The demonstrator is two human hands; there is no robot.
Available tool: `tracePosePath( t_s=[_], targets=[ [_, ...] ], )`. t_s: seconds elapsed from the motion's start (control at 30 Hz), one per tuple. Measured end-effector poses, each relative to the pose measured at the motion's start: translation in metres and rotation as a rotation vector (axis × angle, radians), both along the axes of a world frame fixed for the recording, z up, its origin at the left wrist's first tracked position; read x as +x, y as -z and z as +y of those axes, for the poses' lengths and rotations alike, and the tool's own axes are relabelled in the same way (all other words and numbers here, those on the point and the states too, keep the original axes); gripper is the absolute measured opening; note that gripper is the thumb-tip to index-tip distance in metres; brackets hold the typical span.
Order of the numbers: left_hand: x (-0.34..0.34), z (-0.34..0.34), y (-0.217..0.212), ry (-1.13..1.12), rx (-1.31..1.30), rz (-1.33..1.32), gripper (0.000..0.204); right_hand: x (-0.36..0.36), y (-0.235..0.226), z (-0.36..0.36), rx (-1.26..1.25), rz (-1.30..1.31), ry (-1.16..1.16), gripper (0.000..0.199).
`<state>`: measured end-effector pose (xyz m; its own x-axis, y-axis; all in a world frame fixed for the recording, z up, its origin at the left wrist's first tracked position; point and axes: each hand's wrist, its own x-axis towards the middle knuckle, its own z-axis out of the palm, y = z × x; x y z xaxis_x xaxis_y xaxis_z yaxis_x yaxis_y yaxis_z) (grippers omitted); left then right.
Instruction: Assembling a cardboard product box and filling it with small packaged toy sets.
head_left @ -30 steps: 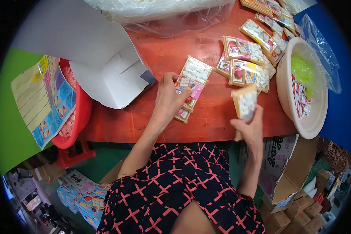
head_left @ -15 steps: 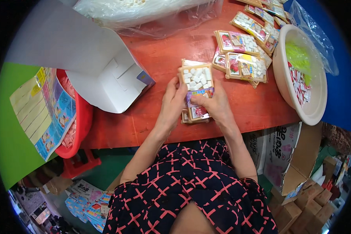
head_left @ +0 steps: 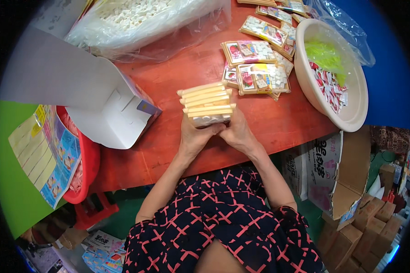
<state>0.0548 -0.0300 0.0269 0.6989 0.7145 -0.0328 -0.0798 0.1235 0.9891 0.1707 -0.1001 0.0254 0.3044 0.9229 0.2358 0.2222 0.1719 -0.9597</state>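
Observation:
Between my two hands is a stack of several flat clear-topped packs (head_left: 208, 101), tipped up so that their yellowish tray edges face me. White marshmallow-like pieces show in the nearest pack. My left hand (head_left: 193, 137) grips the stack's left side. On its right side, my right hand (head_left: 238, 133) is closed around it, and the thumbs come together at the near face. To the left lies a white cardboard box (head_left: 111, 123) on its side, its open end toward me. More filled packs (head_left: 263, 78) lie in overlapping piles at the far right of the red table (head_left: 168, 150).
A plastic bag (head_left: 168, 27) of white pieces lies at the back. On the right stands a cream basin (head_left: 312, 91) with small red-and-white sachets and green items. A red tub (head_left: 89, 168), partly covered by printed sheets (head_left: 45, 150), is at left. An open carton (head_left: 348, 177) stands below right.
The stack, earlier lying with its printed top facing up, is now tipped up edge-on in both hands. The view has shifted, so the surroundings appear displaced.

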Motion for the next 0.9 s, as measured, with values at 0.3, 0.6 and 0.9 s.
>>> tracePosePath(
  t_s=[0.3,0.6,0.9],
  targets=[
    [0.084,0.089,-0.02,0.274,0.444,-0.012,0.064,0.087,0.003,-0.047,-0.342,-0.517,0.891,0.055],
    [0.177,0.113,-0.051,0.842,0.516,0.753,0.066,0.094,0.013,-0.03,-0.416,-0.443,0.943,0.067],
    [0.101,0.094,-0.054,0.155,0.579,0.323,0.06,0.079,0.009,-0.012,0.027,0.203,0.92,0.061]
  ],
)
